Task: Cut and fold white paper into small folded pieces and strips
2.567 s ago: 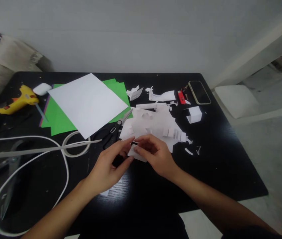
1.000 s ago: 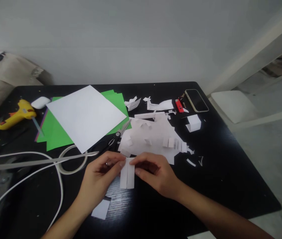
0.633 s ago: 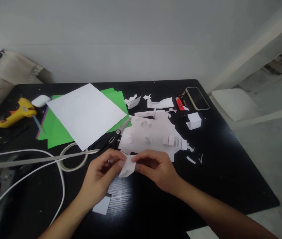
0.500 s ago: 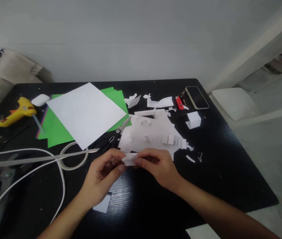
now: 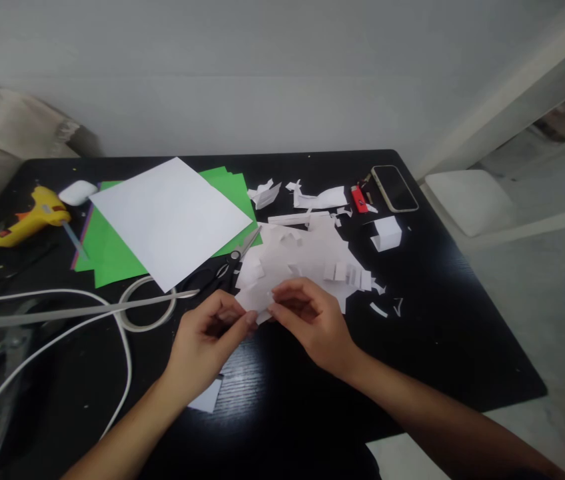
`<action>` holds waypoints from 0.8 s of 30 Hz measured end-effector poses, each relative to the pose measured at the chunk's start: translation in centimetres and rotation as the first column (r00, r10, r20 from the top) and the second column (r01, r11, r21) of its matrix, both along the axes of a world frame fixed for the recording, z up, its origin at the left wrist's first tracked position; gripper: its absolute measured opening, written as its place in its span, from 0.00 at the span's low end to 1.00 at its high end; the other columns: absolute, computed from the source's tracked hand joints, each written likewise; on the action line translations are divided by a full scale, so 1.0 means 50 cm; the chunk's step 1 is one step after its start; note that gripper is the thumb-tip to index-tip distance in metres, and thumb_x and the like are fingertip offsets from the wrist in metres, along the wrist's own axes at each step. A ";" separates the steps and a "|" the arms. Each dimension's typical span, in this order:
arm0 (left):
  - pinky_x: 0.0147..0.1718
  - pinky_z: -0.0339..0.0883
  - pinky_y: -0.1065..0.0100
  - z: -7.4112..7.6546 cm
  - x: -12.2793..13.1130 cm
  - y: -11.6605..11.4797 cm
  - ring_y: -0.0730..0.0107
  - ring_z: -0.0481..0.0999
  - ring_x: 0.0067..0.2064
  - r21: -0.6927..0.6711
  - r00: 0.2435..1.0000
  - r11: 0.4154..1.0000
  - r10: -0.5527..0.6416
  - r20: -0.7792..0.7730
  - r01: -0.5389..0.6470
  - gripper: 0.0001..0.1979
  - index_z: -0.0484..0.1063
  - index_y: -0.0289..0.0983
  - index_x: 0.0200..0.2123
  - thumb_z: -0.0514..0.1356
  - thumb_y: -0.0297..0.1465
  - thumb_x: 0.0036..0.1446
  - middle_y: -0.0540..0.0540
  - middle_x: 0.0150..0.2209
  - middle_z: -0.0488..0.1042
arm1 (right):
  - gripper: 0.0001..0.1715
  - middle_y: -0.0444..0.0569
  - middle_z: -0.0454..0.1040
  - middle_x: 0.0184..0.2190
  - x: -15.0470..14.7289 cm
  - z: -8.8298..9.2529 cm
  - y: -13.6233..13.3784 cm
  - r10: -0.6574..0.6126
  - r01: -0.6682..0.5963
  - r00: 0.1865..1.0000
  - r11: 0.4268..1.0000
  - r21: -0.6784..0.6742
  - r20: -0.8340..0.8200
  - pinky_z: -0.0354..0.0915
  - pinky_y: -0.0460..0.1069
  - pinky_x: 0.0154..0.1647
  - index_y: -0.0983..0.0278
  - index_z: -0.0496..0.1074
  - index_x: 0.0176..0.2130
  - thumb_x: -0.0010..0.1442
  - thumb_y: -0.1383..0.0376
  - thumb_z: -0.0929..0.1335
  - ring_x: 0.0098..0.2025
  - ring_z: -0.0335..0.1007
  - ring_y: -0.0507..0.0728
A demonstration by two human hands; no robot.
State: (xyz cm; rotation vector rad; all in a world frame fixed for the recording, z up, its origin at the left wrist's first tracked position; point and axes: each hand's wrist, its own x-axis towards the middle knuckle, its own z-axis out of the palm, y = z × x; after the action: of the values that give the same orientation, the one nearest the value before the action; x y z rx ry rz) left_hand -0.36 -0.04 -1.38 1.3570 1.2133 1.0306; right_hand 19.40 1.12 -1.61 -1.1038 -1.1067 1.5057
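Note:
Between my two hands is a small folded piece of white paper [image 5: 263, 313]. My left hand [image 5: 207, 333] pinches its left side between thumb and fingers. From the right, my right hand [image 5: 312, 320] grips the other end with thumb and fingertips; the exact fold is hard to make out. Just beyond lies a larger white sheet [image 5: 307, 257] with cut scraps and small folded strips [image 5: 350, 275] on it. A pair of scissors [image 5: 235, 257] with black handles rests left of that sheet. A small white paper square [image 5: 206, 398] lies below my left hand.
A white sheet [image 5: 172, 220] covers green paper [image 5: 112, 260]. Left are a yellow glue gun [image 5: 37, 217], a white case [image 5: 77, 192], a white cable [image 5: 125, 353] and a tape roll [image 5: 135, 323]. Right are a folded paper box [image 5: 387, 233], a red lighter [image 5: 358, 199] and a phone [image 5: 395, 189].
The paper piece has tilted in my hands, and my right hand's fingers have lifted and spread a little. The whole view has shifted slightly.

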 end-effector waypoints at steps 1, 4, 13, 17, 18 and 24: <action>0.30 0.72 0.75 -0.002 0.001 -0.001 0.74 0.79 0.29 -0.013 1.000 1.000 -0.013 0.004 0.014 0.05 0.75 0.38 0.34 0.67 0.31 0.64 0.51 0.27 0.81 | 0.09 0.45 0.82 0.38 0.000 -0.001 0.000 0.001 -0.002 1.000 1.000 0.010 0.008 0.78 0.49 0.46 0.59 0.79 0.41 0.59 0.64 0.78 0.42 0.82 0.53; 0.32 0.73 0.73 -0.009 0.003 -0.004 0.73 0.80 0.31 -0.044 0.997 0.997 -0.057 0.042 0.059 0.06 0.73 0.38 0.37 0.66 0.32 0.64 0.50 0.29 0.81 | 0.07 0.46 0.83 0.38 0.001 -0.004 0.001 0.004 -0.005 0.999 0.999 0.039 0.038 0.78 0.50 0.47 0.59 0.81 0.41 0.59 0.65 0.77 0.42 0.82 0.54; 0.29 0.71 0.73 -0.015 -0.005 -0.007 0.72 0.79 0.32 0.081 0.987 0.996 -0.014 -0.159 0.027 0.14 0.72 0.41 0.50 0.68 0.34 0.63 0.49 0.37 0.81 | 0.06 0.47 0.83 0.37 0.001 0.002 -0.001 0.039 -0.048 0.994 0.995 0.086 0.102 0.78 0.49 0.41 0.60 0.83 0.40 0.60 0.67 0.76 0.39 0.83 0.55; 0.23 0.67 0.73 -0.014 -0.004 -0.004 0.74 0.75 0.25 0.098 0.976 0.995 -0.009 -0.219 0.032 0.06 0.76 0.40 0.41 0.67 0.35 0.64 0.52 0.28 0.78 | 0.05 0.48 0.82 0.38 0.000 0.003 0.000 0.051 -0.062 0.994 0.992 0.111 0.100 0.77 0.49 0.40 0.61 0.83 0.40 0.60 0.66 0.76 0.39 0.81 0.55; 0.23 0.67 0.73 -0.013 -0.003 -0.004 0.73 0.75 0.25 0.093 0.975 0.995 -0.007 -0.223 0.028 0.06 0.76 0.40 0.40 0.66 0.35 0.64 0.52 0.28 0.78 | 0.06 0.48 0.81 0.37 0.000 0.003 -0.001 0.054 -0.064 0.994 0.992 0.106 0.095 0.77 0.48 0.39 0.60 0.83 0.40 0.60 0.66 0.76 0.38 0.80 0.54; 0.23 0.67 0.71 -0.011 -0.003 -0.004 0.71 0.75 0.25 0.063 0.977 0.998 0.026 -0.212 -0.013 0.07 0.77 0.39 0.38 0.67 0.36 0.63 0.50 0.27 0.78 | 0.15 0.44 0.80 0.34 -0.002 0.001 -0.005 0.121 -0.122 0.992 0.992 -0.033 -0.020 0.76 0.48 0.39 0.59 0.82 0.45 0.57 0.65 0.79 0.36 0.78 0.52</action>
State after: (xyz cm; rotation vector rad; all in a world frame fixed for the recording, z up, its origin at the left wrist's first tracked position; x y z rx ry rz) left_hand -0.50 -0.24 -1.91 1.5364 1.3642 0.9611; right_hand 19.31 0.84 -1.54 -1.0601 -1.1572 1.6321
